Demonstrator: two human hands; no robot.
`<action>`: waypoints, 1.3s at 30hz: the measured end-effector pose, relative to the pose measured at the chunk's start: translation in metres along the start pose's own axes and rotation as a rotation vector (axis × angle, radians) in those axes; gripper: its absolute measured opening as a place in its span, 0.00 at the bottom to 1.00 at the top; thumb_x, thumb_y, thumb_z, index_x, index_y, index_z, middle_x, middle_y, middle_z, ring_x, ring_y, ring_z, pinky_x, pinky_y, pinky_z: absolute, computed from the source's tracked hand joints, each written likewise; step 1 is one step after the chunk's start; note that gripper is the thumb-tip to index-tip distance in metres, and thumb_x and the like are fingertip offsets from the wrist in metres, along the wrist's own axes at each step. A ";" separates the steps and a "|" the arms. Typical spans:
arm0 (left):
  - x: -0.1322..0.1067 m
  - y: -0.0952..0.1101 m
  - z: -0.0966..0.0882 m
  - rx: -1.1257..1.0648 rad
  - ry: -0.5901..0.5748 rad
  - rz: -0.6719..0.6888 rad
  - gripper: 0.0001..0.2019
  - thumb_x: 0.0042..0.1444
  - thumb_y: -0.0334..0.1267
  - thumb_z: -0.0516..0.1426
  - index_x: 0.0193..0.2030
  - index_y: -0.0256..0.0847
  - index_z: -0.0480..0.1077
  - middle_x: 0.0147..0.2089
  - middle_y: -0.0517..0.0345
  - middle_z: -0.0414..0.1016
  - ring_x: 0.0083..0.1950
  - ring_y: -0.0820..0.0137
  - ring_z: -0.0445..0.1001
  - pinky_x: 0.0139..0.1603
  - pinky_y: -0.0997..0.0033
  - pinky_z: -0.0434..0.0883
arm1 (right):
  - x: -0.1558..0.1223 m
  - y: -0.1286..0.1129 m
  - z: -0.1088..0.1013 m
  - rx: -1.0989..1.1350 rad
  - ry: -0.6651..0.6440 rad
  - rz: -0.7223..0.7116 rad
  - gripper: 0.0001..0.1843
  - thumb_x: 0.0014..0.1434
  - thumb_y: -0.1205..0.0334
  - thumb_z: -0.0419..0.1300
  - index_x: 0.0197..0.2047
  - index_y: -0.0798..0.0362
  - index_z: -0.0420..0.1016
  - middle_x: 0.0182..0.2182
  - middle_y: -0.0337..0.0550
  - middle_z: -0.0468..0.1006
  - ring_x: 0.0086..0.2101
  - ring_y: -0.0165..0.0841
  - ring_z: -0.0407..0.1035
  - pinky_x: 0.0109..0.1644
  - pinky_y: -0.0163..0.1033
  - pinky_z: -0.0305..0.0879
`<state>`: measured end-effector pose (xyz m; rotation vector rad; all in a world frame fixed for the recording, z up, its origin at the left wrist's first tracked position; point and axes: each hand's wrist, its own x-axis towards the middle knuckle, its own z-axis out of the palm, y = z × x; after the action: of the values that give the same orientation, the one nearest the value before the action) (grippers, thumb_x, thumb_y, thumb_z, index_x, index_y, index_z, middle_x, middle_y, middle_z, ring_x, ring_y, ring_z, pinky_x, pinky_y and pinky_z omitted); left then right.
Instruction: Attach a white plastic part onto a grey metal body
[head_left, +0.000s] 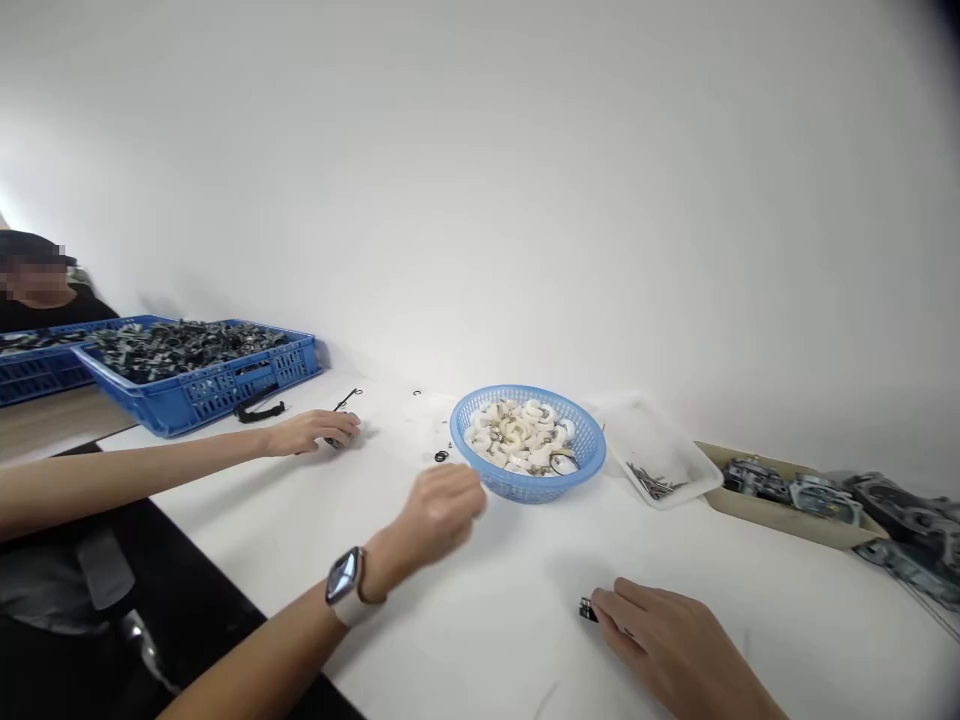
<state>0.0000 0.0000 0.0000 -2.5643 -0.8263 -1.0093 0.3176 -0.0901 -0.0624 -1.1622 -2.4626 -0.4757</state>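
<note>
In the head view, the person's left hand [437, 515] sits just left of centre in the lower half of the frame, a watch [345, 580] on its wrist; the fingers are curled loosely inward and blurred, and whether they pinch anything cannot be told. It hangs just beside the near-left rim of a round blue basket [581, 460] at centre frame, which holds a heap of white ring-shaped parts [521, 435]. A small black ring [441, 456] lies on the white table [480, 640] between that hand and the basket's left edge. The right hand [667, 645] rests on the table at lower right, back upward, its fingertips closed on a small black part [587, 609] that touches the tabletop. Right of the basket stands a shallow white tray [675, 440] with thin metal pins [651, 484] in its near corner, and further right a flat cardboard tray [787, 520] carries grey metal assemblies [814, 492]. At left of the frame another person's hand [311, 432] reaches in across the table, fingers closed over a small dark item beside a thin black tool [347, 401]. Behind it, in the upper left, a blue crate [217, 390] is piled with dark grey parts [180, 345], a second blue crate [37, 375] beyond it.
</note>
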 end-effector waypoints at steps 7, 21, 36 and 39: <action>-0.041 -0.135 -0.043 0.281 0.011 -0.536 0.11 0.61 0.27 0.48 0.35 0.40 0.69 0.33 0.56 0.74 0.33 0.68 0.70 0.34 0.70 0.64 | 0.005 -0.005 0.001 0.019 0.040 -0.027 0.14 0.67 0.70 0.49 0.32 0.46 0.67 0.23 0.32 0.73 0.21 0.28 0.71 0.26 0.38 0.51; -0.091 -0.214 -0.040 0.602 -0.401 -0.712 0.22 0.66 0.47 0.59 0.62 0.38 0.67 0.60 0.47 0.69 0.58 0.57 0.71 0.57 0.50 0.72 | 0.015 -0.012 -0.006 0.056 0.174 0.009 0.18 0.71 0.64 0.48 0.28 0.47 0.65 0.20 0.32 0.70 0.18 0.26 0.67 0.24 0.37 0.50; -0.074 -0.227 -0.033 0.554 -0.472 -0.842 0.19 0.67 0.43 0.59 0.62 0.38 0.67 0.59 0.47 0.70 0.56 0.59 0.74 0.54 0.52 0.76 | 0.016 -0.015 -0.015 0.075 0.197 0.027 0.19 0.70 0.66 0.49 0.25 0.49 0.65 0.19 0.32 0.68 0.18 0.26 0.64 0.24 0.38 0.48; -0.071 -0.234 -0.043 0.454 -0.487 -0.899 0.19 0.68 0.43 0.59 0.61 0.38 0.67 0.58 0.47 0.71 0.54 0.60 0.75 0.53 0.53 0.77 | 0.016 -0.016 -0.016 0.075 0.187 0.025 0.19 0.70 0.67 0.48 0.26 0.49 0.66 0.19 0.33 0.69 0.18 0.26 0.65 0.25 0.38 0.48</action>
<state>-0.2045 0.1405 -0.0093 -2.0227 -2.1536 -0.2543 0.2980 -0.0963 -0.0436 -1.0667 -2.2833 -0.4591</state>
